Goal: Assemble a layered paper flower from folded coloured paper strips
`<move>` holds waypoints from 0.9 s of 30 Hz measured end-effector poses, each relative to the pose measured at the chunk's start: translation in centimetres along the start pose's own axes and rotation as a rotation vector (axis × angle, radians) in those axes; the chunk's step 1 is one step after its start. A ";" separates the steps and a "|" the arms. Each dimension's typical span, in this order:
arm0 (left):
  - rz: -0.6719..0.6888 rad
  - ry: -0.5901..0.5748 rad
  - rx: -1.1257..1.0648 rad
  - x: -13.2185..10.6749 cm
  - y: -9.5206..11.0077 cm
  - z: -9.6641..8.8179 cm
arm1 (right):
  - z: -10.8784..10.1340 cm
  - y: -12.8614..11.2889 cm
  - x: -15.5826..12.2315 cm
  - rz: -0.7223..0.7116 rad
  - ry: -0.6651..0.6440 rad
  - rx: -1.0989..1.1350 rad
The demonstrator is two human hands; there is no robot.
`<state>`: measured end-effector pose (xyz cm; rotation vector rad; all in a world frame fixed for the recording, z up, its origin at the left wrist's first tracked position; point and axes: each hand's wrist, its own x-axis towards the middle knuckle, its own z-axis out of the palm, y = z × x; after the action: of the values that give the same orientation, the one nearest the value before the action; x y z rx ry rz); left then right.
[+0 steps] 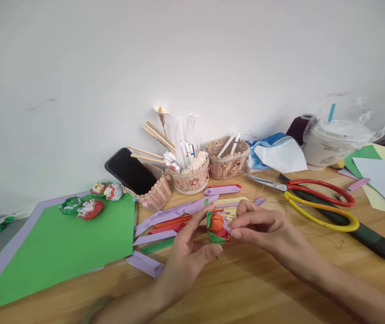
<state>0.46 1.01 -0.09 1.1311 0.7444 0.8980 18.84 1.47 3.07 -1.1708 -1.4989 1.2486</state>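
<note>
Above the wooden table, a small folded-paper flower (217, 222) in orange, red, purple and green is held between my two hands. My left hand (192, 252) cups it from the left, thumb below and fingers behind, with a ring on one finger. From the right, the thumb and forefinger of my right hand (260, 227) pinch the flower's purple edge. Folded purple paper strips (147, 263), red strips (170, 225) and a green strip (158, 245) lie just left of and behind my hands.
Scissors (320, 191) with red and yellow handles rest on a dark green tool at right. Along the wall stand a phone (131, 171), small wooden baskets (192, 182) and a plastic cup (330, 141). Green paper (77, 252) carries several crumpled paper balls (91, 209).
</note>
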 end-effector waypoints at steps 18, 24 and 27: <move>-0.012 0.005 0.032 0.0 -0.2 0.0 | -0.3 -0.5 0.1 0.155 -0.061 0.042; 0.004 0.033 0.077 -0.3 -0.1 0.0 | -0.1 -0.5 0.1 0.188 -0.009 -0.003; 0.004 0.041 0.095 -0.3 -0.1 0.0 | 0.0 -0.7 0.0 0.180 0.001 -0.037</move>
<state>0.32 0.73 -0.13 1.2007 0.8259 0.8995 18.75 1.46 3.78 -1.3552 -1.4468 1.3432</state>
